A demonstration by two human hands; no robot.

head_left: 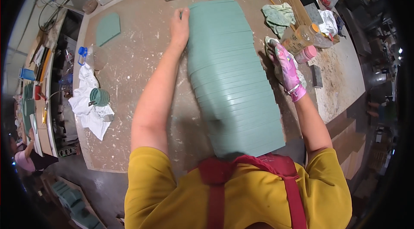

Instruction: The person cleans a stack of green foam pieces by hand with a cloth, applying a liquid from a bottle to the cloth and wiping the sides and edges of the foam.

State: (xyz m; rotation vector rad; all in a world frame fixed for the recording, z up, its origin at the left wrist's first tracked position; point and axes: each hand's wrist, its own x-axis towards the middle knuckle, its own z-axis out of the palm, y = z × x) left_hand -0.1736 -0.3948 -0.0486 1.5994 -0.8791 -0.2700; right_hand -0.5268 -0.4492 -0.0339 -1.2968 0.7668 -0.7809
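**Head view: both hands steady a long row of green tiles**

The bare left hand (180, 25) lays its fingers flat and close together against the far left edge of the long row of thin grey-green clay tiles (230, 78) standing on the speckled brown worktable (142, 65). The right hand (286, 71), in a pink patterned glove, rests beside the row's right edge; I cannot tell its finger spread. The step seems to be squaring the row; the next move needs even pressure from both sides.

A scuffed brown workbench (142, 52) bears a long row of green tiles (228, 78).
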